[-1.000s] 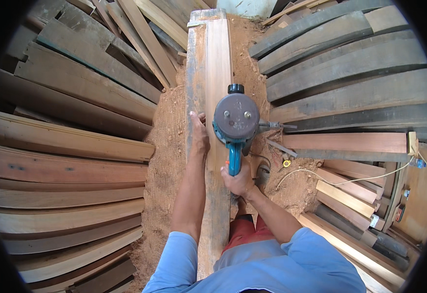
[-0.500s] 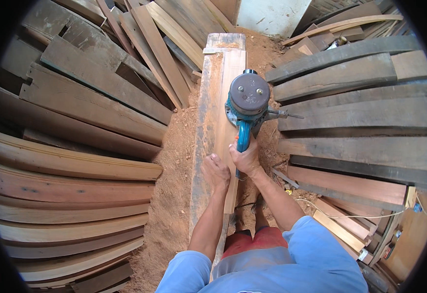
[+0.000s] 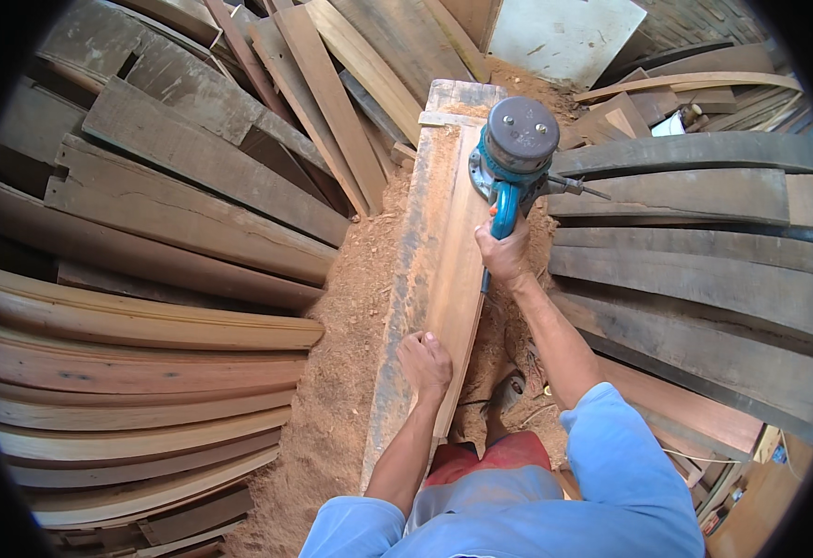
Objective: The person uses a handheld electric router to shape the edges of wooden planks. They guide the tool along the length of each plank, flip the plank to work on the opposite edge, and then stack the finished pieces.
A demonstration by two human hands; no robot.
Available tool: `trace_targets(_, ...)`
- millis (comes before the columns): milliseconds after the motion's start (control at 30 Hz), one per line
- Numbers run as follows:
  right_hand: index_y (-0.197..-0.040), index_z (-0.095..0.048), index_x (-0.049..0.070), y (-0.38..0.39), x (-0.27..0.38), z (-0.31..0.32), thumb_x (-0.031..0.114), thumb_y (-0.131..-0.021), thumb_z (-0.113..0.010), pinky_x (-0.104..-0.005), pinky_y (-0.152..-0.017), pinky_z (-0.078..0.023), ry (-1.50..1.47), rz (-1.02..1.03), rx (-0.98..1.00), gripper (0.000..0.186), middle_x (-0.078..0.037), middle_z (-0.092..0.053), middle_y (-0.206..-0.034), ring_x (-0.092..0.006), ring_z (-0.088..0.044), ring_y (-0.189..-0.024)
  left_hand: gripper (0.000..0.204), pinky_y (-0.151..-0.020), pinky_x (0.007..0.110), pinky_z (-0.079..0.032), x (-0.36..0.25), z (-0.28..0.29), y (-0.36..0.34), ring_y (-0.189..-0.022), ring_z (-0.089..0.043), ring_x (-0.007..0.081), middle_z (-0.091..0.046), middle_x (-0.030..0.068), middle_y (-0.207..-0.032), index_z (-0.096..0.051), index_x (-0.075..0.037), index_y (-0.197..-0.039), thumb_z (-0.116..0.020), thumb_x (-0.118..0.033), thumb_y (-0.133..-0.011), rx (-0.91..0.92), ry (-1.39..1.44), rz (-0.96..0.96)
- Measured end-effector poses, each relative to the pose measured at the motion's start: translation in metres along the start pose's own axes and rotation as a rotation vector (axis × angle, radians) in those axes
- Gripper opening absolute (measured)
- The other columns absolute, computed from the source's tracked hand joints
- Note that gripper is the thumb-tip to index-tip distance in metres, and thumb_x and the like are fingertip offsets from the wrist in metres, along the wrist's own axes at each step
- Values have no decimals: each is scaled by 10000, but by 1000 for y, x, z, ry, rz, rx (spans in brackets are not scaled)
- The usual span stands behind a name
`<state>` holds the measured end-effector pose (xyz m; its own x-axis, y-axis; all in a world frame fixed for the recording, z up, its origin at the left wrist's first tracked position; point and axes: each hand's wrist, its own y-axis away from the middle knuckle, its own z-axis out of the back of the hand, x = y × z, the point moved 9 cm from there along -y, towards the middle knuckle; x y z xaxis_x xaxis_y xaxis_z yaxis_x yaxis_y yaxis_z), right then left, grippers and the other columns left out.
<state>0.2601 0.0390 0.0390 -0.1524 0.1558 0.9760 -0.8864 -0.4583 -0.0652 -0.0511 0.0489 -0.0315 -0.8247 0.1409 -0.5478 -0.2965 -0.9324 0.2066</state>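
My right hand [image 3: 506, 254] is wrapped round the teal handle of a router [image 3: 522, 128] with a round dark motor top. The router stands on the right edge of a pale wooden plank [image 3: 459, 284], toward its far end, and a thin metal rod sticks out from its right side. Beneath the plank lies a longer, weathered board [image 3: 390, 358] dusted with sawdust. My left hand [image 3: 426, 361] is curled into a fist on the near part of the plank, with nothing visible in it. The router's underside and bit are hidden.
Long curved boards [image 3: 146, 377] are stacked along the left, and grey boards [image 3: 694, 265] along the right. Sawdust [image 3: 350, 279] covers the ground beside the bench. A pale panel [image 3: 564, 37] leans at the back. My foot [image 3: 510, 391] is just right of the plank.
The router in my right hand has moved away from me along the plank. My left hand now sits farther behind it, nearer to me. The whole view has shifted slightly.
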Motion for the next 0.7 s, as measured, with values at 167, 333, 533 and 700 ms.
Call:
trace_targets(167,-1120,-603,-15,-36,-19,-2,45,-776,-677,-340,-813,-533,-22,-40,1,357,-113,-665,-979,-183,-659,-839,449,-944,533,-397,0,1,-1,-1053,-529,434,-589,255,-1067,-571,12,-1107,-454,-407,-998,1,-23,0)
trace_targets(333,-1124,-610,-25,-66,-16,-2,58,-769,-686,-340,-827,-527,-20,-33,6,372,-106,-677,-981,-193,-663,-869,449,-944,524,-397,1,0,0,-1045,-532,429,-592,246,-1060,-576,1,-1110,-458,-417,-997,-7,-48,6)
trace_targets(533,-1134,-612,-24,-99,-17,0,71,-766,-694,-336,-821,-529,16,53,-18,389,-99,-676,-939,-187,-657,-842,434,-944,533,-422,5,-3,2,-1075,-546,440,-615,258,-1092,-583,8,-1131,-485,-392,-995,-1,-49,0)
trace_targets(700,-1149,-654,-30,-138,-10,1,88,-756,-713,-320,-814,-546,22,-4,6,414,-113,-720,-953,-193,-684,-842,419,-949,535,-430,5,2,0,-1083,-556,439,-628,260,-1096,-591,8,-1131,-498,-378,-996,8,-33,48)
